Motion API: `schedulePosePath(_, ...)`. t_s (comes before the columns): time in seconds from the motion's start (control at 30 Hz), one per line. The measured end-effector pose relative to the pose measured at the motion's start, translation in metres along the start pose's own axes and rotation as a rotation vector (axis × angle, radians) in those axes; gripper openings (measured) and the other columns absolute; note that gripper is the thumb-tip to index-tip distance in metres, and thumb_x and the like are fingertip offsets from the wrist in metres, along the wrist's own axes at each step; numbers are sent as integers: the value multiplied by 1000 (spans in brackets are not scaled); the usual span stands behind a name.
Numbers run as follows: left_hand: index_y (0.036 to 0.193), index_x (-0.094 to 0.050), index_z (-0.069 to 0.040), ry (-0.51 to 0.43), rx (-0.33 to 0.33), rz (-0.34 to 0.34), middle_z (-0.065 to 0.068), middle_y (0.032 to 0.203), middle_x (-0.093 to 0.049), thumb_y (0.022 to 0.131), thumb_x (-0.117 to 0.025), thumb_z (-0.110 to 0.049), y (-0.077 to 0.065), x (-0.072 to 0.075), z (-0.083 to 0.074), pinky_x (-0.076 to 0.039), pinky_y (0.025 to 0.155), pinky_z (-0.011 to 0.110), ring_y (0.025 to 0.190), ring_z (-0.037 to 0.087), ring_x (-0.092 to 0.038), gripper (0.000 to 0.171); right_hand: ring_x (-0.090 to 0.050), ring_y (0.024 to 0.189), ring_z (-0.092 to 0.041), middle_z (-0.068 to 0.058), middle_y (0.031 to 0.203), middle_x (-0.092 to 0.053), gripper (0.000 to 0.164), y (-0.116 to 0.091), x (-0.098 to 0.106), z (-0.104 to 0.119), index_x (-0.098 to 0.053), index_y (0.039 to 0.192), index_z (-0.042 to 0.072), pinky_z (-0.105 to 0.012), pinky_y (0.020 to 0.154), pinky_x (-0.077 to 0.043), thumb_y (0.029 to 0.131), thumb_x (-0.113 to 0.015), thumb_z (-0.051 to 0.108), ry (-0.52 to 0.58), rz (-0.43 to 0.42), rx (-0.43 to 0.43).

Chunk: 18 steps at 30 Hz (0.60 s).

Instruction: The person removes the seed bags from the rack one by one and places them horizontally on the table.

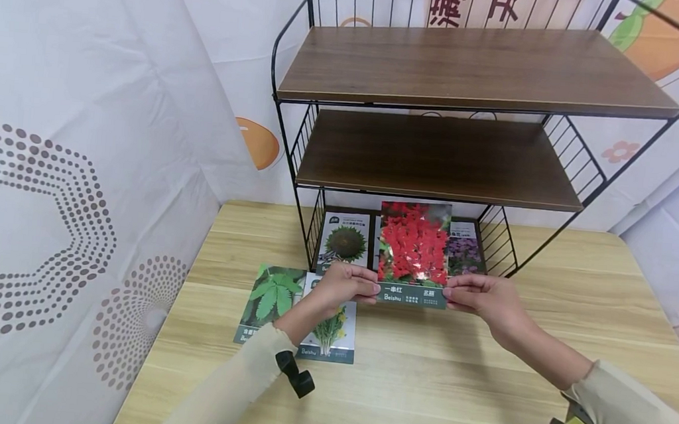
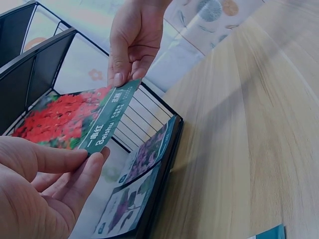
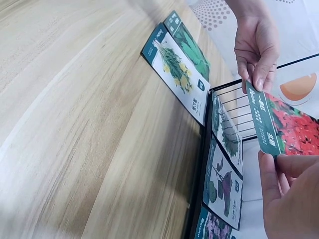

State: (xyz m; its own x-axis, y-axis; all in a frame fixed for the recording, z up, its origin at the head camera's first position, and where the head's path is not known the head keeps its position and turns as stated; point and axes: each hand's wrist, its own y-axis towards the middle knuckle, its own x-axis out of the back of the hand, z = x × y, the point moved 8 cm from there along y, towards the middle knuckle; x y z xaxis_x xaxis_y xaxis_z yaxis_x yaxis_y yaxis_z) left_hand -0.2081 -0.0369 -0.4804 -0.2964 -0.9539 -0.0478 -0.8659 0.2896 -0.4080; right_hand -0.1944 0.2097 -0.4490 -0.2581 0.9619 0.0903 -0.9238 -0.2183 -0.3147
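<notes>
Between both hands, a seed packet with red flowers [image 1: 414, 244] is held up in front of the rack's lowest shelf. My left hand [image 1: 346, 282] pinches its lower left corner, thumb in front. The lower right corner is pinched by my right hand [image 1: 490, 302]. Behind it on the lowest shelf lie a packet with a dark round flower head [image 1: 346, 241] and a purple-flowered packet [image 1: 464, 252]. A middle packet with a dark purple plant [image 3: 223, 186] is mostly hidden in the head view but shows in the right wrist view.
A green-leaf packet [image 1: 273, 294] and a yellow-flowered packet [image 1: 332, 336] lie on the wooden table [image 1: 433, 392], left of the middle, partly behind the left arm. Above the held packet are the rack's middle shelf [image 1: 439, 157] and top shelf [image 1: 471, 66], framed in black wire.
</notes>
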Motion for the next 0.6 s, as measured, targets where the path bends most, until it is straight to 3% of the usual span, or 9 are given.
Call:
schedulePosePath(0.17,114,-71,8,4,11,-13,16,94,-77,94,-70,1,1,1,1,-65,91,41,67,7,-72,22,-75,85,-7,3,95,-74,24,0,-2,0,-64,116,-16,-27,86,-65,96,-66,-2,-4,4,-17)
schedulePosePath(0.37,114,-71,8,-25,35,-41,16,95,-76,92,-71,3,2,2,3,-67,84,34,67,9,-73,22,-75,85,-7,5,93,-74,23,1,-4,-3,-66,116,-13,-26,87,-65,96,-66,-1,13,9,-54)
schedulePosePath(0.6,114,-72,7,-65,50,-65,12,92,-76,91,-71,4,1,3,7,-65,92,41,66,9,-73,23,-75,85,-6,6,93,-74,20,4,-4,-8,-68,114,-10,-27,87,-65,96,-66,-1,37,12,-65)
